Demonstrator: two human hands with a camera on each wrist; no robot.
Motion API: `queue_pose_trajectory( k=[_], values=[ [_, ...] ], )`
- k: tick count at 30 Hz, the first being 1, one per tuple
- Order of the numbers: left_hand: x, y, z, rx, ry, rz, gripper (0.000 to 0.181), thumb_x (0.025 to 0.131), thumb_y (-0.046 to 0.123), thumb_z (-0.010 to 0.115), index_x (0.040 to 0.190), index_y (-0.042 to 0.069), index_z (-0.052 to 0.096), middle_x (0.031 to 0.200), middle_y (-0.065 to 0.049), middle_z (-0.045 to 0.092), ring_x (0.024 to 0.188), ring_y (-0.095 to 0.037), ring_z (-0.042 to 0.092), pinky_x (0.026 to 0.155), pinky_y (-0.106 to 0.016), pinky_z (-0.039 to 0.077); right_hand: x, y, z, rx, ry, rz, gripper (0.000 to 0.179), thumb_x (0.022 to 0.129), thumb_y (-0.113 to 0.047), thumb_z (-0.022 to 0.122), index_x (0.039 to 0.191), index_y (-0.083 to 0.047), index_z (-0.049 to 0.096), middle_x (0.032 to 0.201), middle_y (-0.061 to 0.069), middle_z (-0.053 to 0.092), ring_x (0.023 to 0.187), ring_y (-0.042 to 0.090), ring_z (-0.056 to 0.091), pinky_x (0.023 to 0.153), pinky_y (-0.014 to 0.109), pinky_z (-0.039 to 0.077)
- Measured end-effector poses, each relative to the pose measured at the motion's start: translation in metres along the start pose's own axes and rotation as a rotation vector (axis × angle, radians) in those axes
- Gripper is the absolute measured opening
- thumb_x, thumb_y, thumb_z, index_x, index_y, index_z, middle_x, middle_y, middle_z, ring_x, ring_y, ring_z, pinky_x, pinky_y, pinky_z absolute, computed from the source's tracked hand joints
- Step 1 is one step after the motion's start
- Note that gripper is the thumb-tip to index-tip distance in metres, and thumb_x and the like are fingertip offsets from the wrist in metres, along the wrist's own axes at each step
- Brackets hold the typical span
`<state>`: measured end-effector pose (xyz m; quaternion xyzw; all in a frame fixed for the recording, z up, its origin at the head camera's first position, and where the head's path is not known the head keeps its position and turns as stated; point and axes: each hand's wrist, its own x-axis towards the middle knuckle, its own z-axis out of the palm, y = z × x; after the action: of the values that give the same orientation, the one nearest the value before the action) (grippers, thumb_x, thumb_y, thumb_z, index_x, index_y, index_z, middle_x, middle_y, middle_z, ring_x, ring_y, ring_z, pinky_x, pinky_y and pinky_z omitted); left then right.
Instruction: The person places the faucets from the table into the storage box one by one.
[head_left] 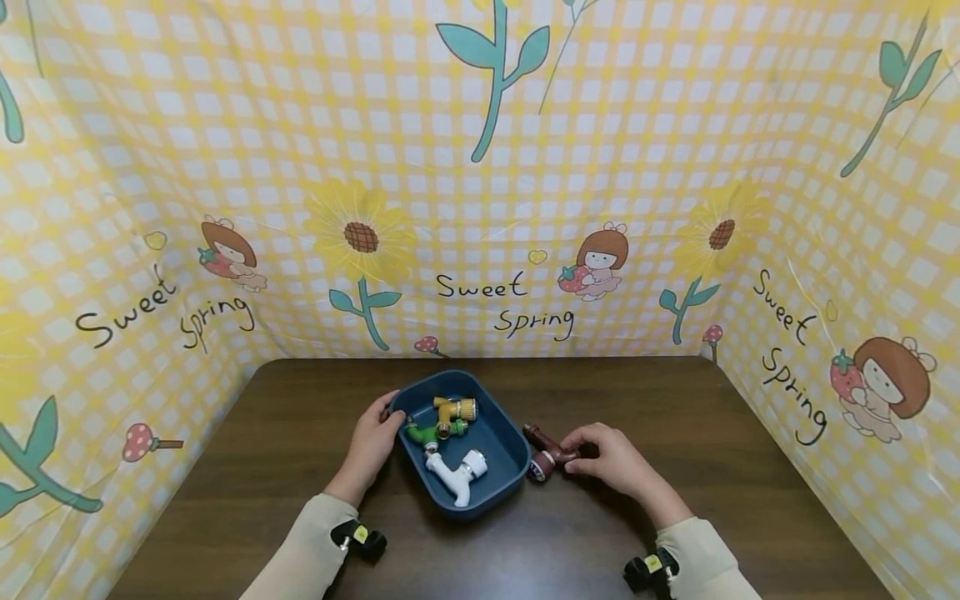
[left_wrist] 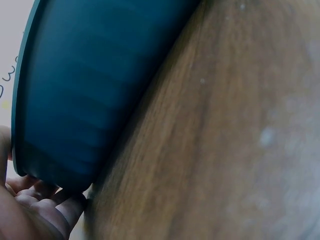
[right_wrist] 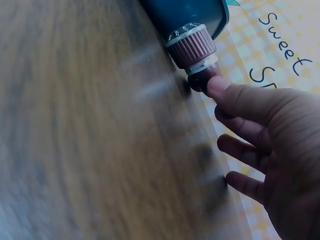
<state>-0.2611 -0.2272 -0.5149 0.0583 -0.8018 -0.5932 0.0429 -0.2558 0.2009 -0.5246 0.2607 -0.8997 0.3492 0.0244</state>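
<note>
My left hand (head_left: 370, 446) grips the left rim of a dark blue plastic basin (head_left: 501, 457), thumb over the edge and fingers under the outside in the left wrist view. Inside the basin lie a yellow tap (head_left: 448, 408), a green tap (head_left: 425, 434) and a white tap (head_left: 455, 478); the green one overlaps the yellow one. Just right of the basin, my right hand (head_left: 617, 460) pinches a brown tap (head_left: 546, 457) between thumb and fingers. Its ribbed brown knob (right_wrist: 192, 48) points toward the basin wall in the right wrist view, while the other fingers are spread.
Both hands work over a dark wood-grain table (head_left: 600, 392). A yellow checked cloth (head_left: 480, 208) with printed flowers and figures hangs along the back and both sides. Each sleeved wrist carries a small black camera (head_left: 367, 543).
</note>
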Motion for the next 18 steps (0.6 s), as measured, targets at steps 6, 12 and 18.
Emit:
queue_pose_trajectory(
  k=[6, 12, 18],
  values=[
    [-0.0006, -0.0008, 0.001, -0.009, 0.01, 0.014, 0.048, 0.105, 0.019, 0.053, 0.151, 0.008, 0.048, 0.15, -0.018, 0.053, 0.134, -0.028, 0.051, 0.111, -0.044, 0.039, -0.0013, -0.003, -0.0011, 0.058, 0.009, 0.025, 0.019, 0.083, -0.031, 0.086, 0.098, -0.035, 0.076, 0.1, -0.015, 0.068, 0.098, 0.011, 0.06, 0.087, 0.034, 0.05],
    [0.0002, -0.0019, 0.0021, -0.021, 0.021, 0.014, 0.048, 0.104, 0.02, 0.054, 0.15, 0.01, 0.05, 0.144, -0.016, 0.06, 0.125, -0.024, 0.057, 0.104, -0.035, 0.043, -0.0009, -0.0047, -0.0022, 0.093, -0.001, 0.051, 0.018, 0.083, -0.032, 0.086, 0.096, -0.036, 0.074, 0.098, -0.015, 0.068, 0.096, 0.01, 0.062, 0.088, 0.033, 0.05],
    [0.0004, -0.0021, 0.0021, -0.031, 0.012, 0.016, 0.048, 0.104, 0.02, 0.053, 0.151, 0.009, 0.049, 0.145, -0.017, 0.058, 0.126, -0.027, 0.056, 0.107, -0.042, 0.041, -0.0005, -0.0037, -0.0033, 0.146, -0.01, 0.076, 0.018, 0.083, -0.032, 0.086, 0.097, -0.034, 0.075, 0.097, -0.013, 0.07, 0.095, 0.013, 0.062, 0.086, 0.033, 0.051]
  ],
)
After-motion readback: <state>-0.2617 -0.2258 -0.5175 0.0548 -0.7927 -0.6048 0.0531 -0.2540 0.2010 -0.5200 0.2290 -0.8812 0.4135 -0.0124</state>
